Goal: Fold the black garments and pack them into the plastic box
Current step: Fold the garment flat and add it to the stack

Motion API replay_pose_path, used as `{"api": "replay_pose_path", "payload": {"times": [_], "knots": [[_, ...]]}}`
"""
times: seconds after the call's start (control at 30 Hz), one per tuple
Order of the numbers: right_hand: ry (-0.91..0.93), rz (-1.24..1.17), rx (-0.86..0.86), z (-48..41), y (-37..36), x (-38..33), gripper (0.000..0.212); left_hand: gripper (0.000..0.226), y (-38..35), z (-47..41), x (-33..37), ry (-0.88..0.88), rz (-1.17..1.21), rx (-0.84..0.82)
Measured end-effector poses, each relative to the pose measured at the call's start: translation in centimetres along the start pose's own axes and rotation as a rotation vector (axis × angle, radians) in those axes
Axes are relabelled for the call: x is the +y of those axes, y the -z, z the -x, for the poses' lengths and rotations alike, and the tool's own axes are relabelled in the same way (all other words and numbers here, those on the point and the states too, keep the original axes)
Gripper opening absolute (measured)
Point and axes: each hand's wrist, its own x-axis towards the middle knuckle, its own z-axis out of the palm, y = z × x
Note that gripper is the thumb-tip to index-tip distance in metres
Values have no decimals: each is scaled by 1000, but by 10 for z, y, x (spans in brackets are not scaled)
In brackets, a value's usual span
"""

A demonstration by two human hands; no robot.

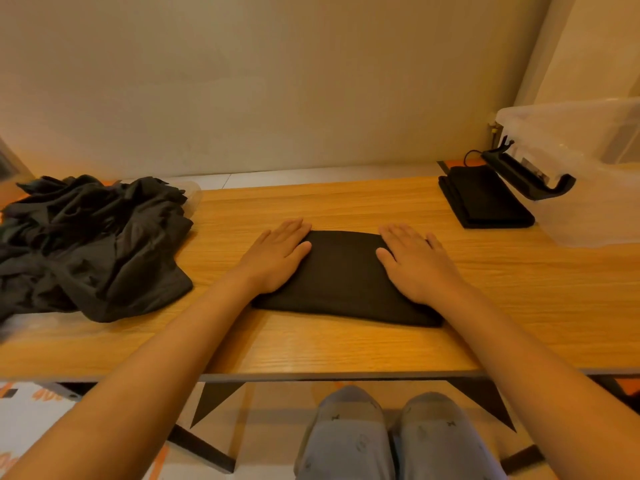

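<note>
wall [277, 81]: plain beige, runs behind the full width.
table [346, 344]: wood-grain top, dark frame, set near the wall. Person sits at the near edge, knees [381, 438] in grey patterned trousers below it.

pile [90, 244]: black garments, unfolded and crumpled, far left of the table. Something clear and plastic pokes out from under its edges; can't tell what.

box [595, 188]: clear plastic, far right of the table, partly cut off by the edge of view. Contents not readable from here.

garment [346, 275]: black, folded to a flat rectangle, centre of the table, right in front of the person. Well apart from both pile and box. Not in the box.

stack [485, 199]: folded black cloth in layers, back right, on the table just beside the box. Also outside the box.

left hand [277, 258]: flat, palm down, fingers straight and together, pressing the garment's left end, fingertips at its far edge. Gripping nothing.

right hand [415, 265]: same pose, palm down on the garment's right end, fingers straight. No grasp, just pressing.

latch [530, 180]: black, hangs off the box's left side, swung out over the stack's far corner.

cord [471, 154]: thin, black, loops behind the stack near the latch.
</note>
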Motion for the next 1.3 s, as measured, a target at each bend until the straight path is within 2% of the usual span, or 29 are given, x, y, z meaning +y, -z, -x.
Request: {"api": "replay_pose_path", "payload": {"times": [0.13, 0.23, 0.3, 0.37, 0.5, 0.57, 0.67, 0.77, 0.83, 0.93, 1.0, 1.1, 1.17, 1.3], "knots": [[-43, 33, 55, 6, 7, -5, 57, 53, 20, 15, -6, 69, 96, 125], [88, 56, 141, 12, 12, -14, 56, 57, 20, 42, 30, 115, -48, 194], [228, 50, 126, 12, 13, -20, 54, 60, 5, 66, 69, 171, -89, 225], [289, 45, 85, 11, 13, -20, 53, 64, -16, 86, 100, 164, -89, 192], [219, 35, -13, 19, 9, -9, 51, 89, -43, 103, 108, 90, -81, 147], [162, 45, -14, 29, 9, -8, 51, 80, -41, 101, 97, 56, -42, 186], [36, 85, 19, 56, 7, -18, 56, 53, -29, 91, 70, -65, 39, 208], [-32, 118, 22, 89, 8, -40, 64, 32, -15, 75, 44, -171, 204, 204], [-29, 132, 44, 99, 10, -48, 67, 37, -9, 73, 40, -207, 300, 237], [19, 30, 125, 92, 20, -46, 65, 43, -5, 80, 53, -242, 390, 278], [159, -34, 157, 80, 23, -42, 62, 43, -9, 86, 60, -270, 328, 245], [370, -18, 72, 68, 14, -37, 59, 55, -21, 91, 60, -268, 147, 122], [395, 19, 16, 66, 3, -33, 59, 59, -29, 93, 55, -254, 12, 72], [347, 9, 25, 74, -7, -28, 59, 56, -32, 97, 52, -283, -51, 70]]}}
